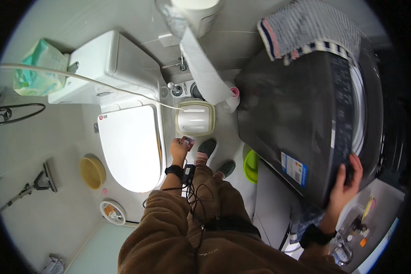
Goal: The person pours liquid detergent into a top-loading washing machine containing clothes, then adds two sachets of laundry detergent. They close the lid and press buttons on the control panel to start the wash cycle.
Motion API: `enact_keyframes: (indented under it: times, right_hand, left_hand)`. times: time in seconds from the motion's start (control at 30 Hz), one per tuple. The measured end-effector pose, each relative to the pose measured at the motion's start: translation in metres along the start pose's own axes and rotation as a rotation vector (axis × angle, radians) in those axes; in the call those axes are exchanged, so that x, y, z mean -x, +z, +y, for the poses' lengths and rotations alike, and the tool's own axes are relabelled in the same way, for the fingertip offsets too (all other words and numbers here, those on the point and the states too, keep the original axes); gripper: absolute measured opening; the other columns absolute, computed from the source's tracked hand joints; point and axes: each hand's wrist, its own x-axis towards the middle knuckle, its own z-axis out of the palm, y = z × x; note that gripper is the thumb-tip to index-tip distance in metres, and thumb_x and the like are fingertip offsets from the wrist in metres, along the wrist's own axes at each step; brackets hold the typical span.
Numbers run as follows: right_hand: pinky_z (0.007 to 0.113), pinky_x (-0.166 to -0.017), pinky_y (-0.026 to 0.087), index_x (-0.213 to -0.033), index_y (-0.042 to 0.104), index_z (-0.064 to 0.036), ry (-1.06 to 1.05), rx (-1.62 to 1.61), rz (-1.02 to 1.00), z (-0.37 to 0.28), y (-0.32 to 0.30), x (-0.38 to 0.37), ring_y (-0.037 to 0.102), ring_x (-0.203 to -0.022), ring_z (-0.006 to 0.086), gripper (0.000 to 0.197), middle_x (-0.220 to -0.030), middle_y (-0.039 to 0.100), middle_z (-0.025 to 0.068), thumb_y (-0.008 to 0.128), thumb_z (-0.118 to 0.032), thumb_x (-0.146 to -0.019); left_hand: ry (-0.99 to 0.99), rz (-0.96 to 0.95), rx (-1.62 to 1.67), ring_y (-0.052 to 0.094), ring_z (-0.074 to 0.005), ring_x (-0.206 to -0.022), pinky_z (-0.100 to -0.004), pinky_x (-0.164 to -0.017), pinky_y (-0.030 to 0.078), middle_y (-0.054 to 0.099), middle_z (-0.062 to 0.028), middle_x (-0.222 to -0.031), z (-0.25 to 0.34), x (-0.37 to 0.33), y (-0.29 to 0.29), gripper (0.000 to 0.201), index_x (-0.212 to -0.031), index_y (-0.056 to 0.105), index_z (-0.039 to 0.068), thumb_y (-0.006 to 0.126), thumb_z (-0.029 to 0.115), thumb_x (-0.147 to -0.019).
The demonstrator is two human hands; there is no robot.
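Observation:
My left hand (178,150) is closed on a small red-and-white packet (188,142), held in front of the toilet and near the lidded bin (195,119). What the packet contains cannot be made out. On the right, my right hand (345,186) rests against the front edge of a dark grey washing machine (283,105). Its fingers are apart and reach over the control panel side, partly out of sight. A striped grey knitted cloth (313,29) lies over the machine's far end.
A white toilet (130,148) with its lid down stands left. A white hose (118,86) crosses its tank toward the bin. Toilet paper (203,68) hangs at the back. Basins, one green (250,166), one yellow (92,172), sit low. A sink tap (344,252) is lower right.

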Motion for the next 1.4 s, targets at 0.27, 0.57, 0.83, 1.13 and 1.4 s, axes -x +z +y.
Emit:
enact_keyframes:
  times: [0.27,0.57,0.83,1.13,1.4]
  right_hand:
    - [0.038,-0.107,0.030,-0.125,0.051,0.0033,0.046,0.108,-0.003,0.020,-0.014,0.005,0.045,-0.125,0.0255,0.035,-0.132,0.051,0.0179,0.048,-0.012,-0.093]
    - [0.041,-0.110,0.028,-0.129,0.050,-0.0014,0.058,0.323,0.028,0.020,-0.021,0.008,0.043,-0.127,0.0272,0.040,-0.134,0.049,0.0155,0.044,-0.024,-0.096]
    - [0.041,-0.110,0.028,-0.129,0.049,-0.0025,0.058,0.383,0.032,0.020,-0.022,0.008,0.043,-0.128,0.0268,0.040,-0.134,0.049,0.0152,0.043,-0.024,-0.096]
    - [0.042,-0.110,0.029,-0.127,0.052,-0.0018,0.039,0.295,0.012,0.022,-0.022,0.006,0.044,-0.127,0.0282,0.038,-0.132,0.051,0.0166,0.048,-0.020,-0.094]
    - [0.038,-0.106,0.030,-0.117,0.058,-0.0022,-0.062,0.165,0.018,0.008,-0.003,0.002,0.047,-0.123,0.0265,0.030,-0.130,0.051,0.0174,0.057,-0.009,-0.087]
  left_hand:
    - [0.074,-0.372,-0.172,0.066,-0.0340,-0.091,-0.0387,-0.080,0.052,0.067,-0.0222,-0.094,-0.032,-0.085,0.086,0.050,-0.110,0.062,-0.001,0.077,0.012,-0.064]
    - [-0.318,-0.286,0.508,0.069,-0.0237,-0.072,-0.0363,-0.057,0.054,0.068,-0.0151,-0.087,-0.040,-0.117,0.121,0.030,-0.105,0.058,-0.002,0.063,0.021,-0.086]
    - [-0.203,0.010,0.220,0.064,-0.0351,-0.095,-0.0412,-0.082,0.050,0.067,-0.0185,-0.100,-0.037,-0.117,0.130,0.048,-0.106,0.060,0.001,0.077,0.021,-0.065]
    - [-0.180,-0.203,0.104,0.067,-0.0306,-0.075,-0.0385,-0.073,0.052,0.069,-0.0138,-0.078,-0.072,-0.114,0.134,0.025,-0.081,0.071,0.005,0.075,0.020,-0.062]
    - [-0.190,-0.435,0.176,0.064,-0.0162,-0.062,-0.0292,-0.060,0.050,0.070,-0.0078,-0.070,-0.045,-0.033,0.035,0.030,-0.075,0.073,0.004,0.083,0.030,-0.065]
